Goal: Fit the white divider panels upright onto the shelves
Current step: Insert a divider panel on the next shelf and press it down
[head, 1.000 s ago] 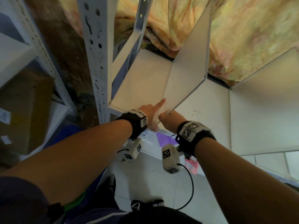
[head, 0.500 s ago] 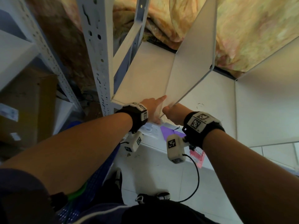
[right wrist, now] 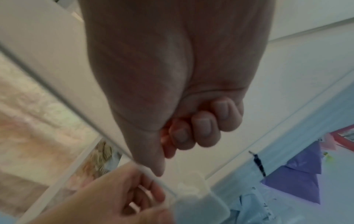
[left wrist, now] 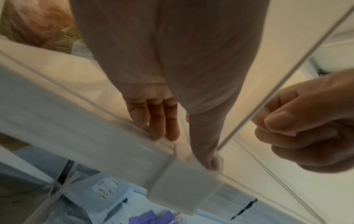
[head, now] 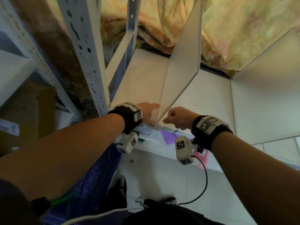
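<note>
Mid-frame, the front edge of the divider panel [head: 183,59] is touched by the flat left hand [head: 146,111] and the curled, empty right hand [head: 178,116].

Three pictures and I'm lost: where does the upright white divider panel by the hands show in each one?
Head: the divider panel stands in the centre, rising to the top.
Left wrist: its thin front edge slants from top right to the middle.
Right wrist: it fills the upper left.
Shared landmark: purple sheets below the shelf, in all three.
</note>
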Available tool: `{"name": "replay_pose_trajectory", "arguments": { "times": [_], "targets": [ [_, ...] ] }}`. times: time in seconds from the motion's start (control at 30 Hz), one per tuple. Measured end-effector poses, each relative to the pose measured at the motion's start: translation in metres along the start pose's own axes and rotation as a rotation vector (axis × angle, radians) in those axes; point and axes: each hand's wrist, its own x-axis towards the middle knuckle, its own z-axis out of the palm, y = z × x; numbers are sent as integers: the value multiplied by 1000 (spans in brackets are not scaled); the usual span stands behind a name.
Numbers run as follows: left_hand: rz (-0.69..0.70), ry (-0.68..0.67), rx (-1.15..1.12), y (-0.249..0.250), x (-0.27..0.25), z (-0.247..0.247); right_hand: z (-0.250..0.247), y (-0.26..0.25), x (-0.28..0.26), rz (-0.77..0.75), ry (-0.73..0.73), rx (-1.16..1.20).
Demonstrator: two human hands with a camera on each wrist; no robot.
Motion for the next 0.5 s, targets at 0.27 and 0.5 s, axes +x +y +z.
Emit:
{"name": "replay_pose_trajectory", "arguments": {
  "times": [0.27, 0.5],
  "targets": [
    [28, 177, 333, -18, 2, -5, -1, 39, 26, 20, 37, -183],
    [54, 105, 365, -25, 23, -2, 13, 52, 49, 41, 11, -252]
  ]
}}
